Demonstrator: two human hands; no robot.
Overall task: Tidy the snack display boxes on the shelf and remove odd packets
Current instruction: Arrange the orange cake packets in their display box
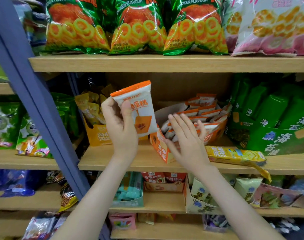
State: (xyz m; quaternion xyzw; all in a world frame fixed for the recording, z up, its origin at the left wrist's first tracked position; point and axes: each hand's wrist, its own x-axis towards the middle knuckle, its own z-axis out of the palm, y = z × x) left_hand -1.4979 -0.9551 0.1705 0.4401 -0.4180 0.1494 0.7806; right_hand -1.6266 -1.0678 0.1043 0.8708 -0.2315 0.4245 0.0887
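Ring-snack bags (137, 26): three. Hands (121, 129): two. Raised packet (142, 111): one.

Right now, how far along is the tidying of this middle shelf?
Done: most white-and-orange packets lie stacked in the orange display box. In hand: the left hand grips one matching packet; the right hand, open, hovers over the box's stack. Left: that packet is not yet boxed, the box sits skewed, and a loose yellow packet lies on the shelf before the green box, likely an odd one.

Shelf (113, 159): orange box (160, 150), yellow box (97, 135), green box (269, 141), yellow packet (234, 155).
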